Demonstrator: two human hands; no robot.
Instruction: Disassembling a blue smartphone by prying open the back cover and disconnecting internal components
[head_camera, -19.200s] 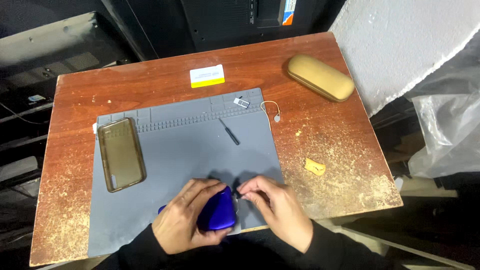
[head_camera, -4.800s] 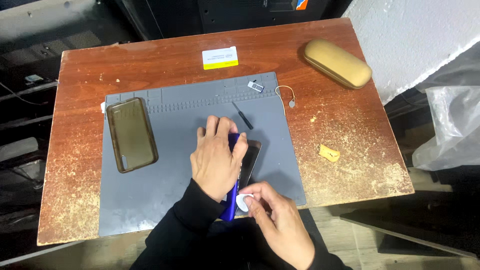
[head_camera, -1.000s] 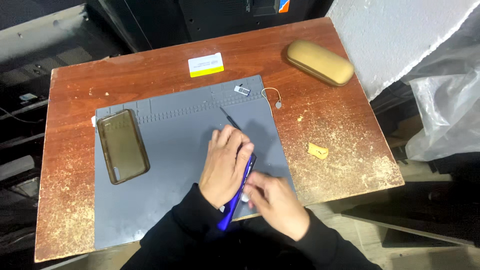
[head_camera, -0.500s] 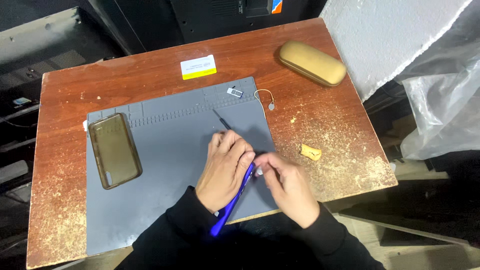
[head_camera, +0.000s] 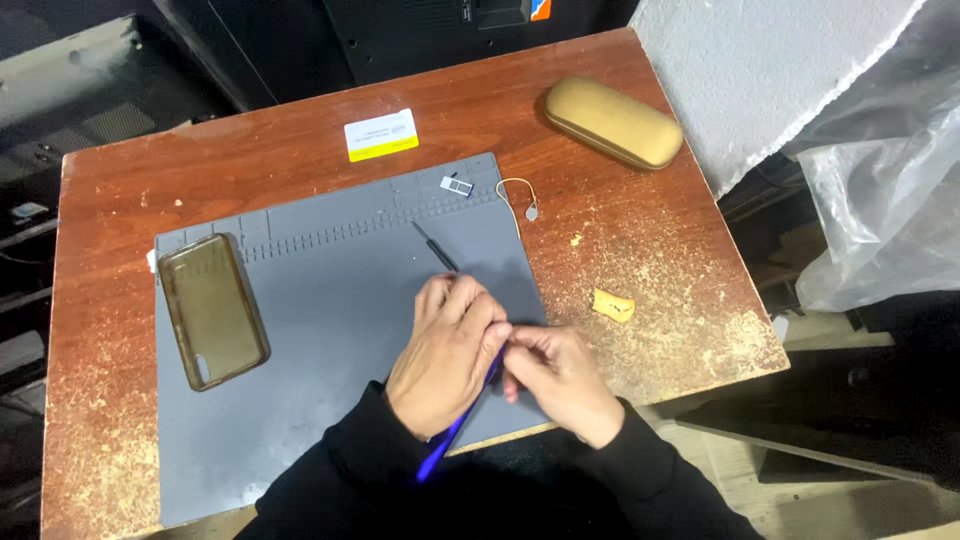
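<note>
Worn reddish wooden counter (head_camera: 250, 160), grey work mat (head_camera: 330, 300) laid on it. At the mat's 5 o'clock edge, a blue phone (head_camera: 452, 435) stands on edge between both hands. Left hand (head_camera: 445, 355) curled over it, gripping; right hand (head_camera: 560, 380) pinching at its top edge. Thin dark tool (head_camera: 436, 247) just beyond at 12. Clear brownish phone case (head_camera: 212, 310) at 9. Tan glasses case (head_camera: 612, 122) at 1, well apart.

The bench (head_camera: 300, 180) is evenly lit from above by soft, moderate light, and a faint sheen is seen on its red-brown top. Short, weak shadows are cast beneath the hands (head_camera: 500, 360). The far left surroundings are left dim. Focus is fairly sharp at centre; slight softening is noticed toward the edges.
</note>
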